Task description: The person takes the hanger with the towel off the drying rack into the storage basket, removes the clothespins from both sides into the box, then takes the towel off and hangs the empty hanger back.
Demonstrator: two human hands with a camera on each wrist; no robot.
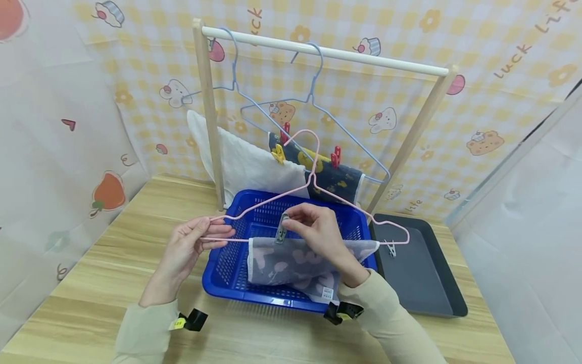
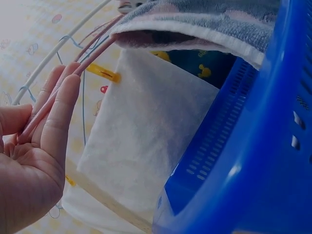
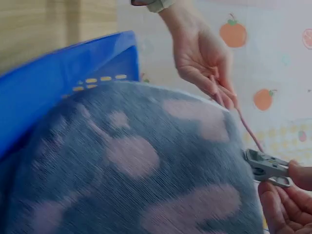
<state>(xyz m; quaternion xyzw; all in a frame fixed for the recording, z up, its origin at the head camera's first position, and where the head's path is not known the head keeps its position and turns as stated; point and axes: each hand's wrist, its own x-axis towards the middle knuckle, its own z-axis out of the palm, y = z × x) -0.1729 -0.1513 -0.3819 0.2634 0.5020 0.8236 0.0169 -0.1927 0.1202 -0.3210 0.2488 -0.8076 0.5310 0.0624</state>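
Observation:
A pink hanger point(image 1: 273, 196) is held at its left end by my left hand point(image 1: 188, 242), thumb and fingers around the wire. Over its bottom bar hangs a grey towel point(image 1: 282, 263) with pink shapes, its lower part above the blue basket. My right hand point(image 1: 316, 227) pinches a grey clothespin point(image 1: 281, 230) at the towel's top edge, near its left side. In the right wrist view the clothespin point(image 3: 267, 166) sits at the towel's folded edge, between thumb and fingers. A whitish clothespin point(image 1: 390, 247) is at the hanger's right end.
The blue basket point(image 1: 213, 283) stands below the hanger. Behind it is a rack point(image 1: 327, 49) with two blue hangers point(image 1: 313, 96), bearing a white cloth point(image 1: 250, 172) and a dark patterned cloth point(image 1: 341, 182), with red and yellow clothespins. A grey tray point(image 1: 418, 273) lies to the right.

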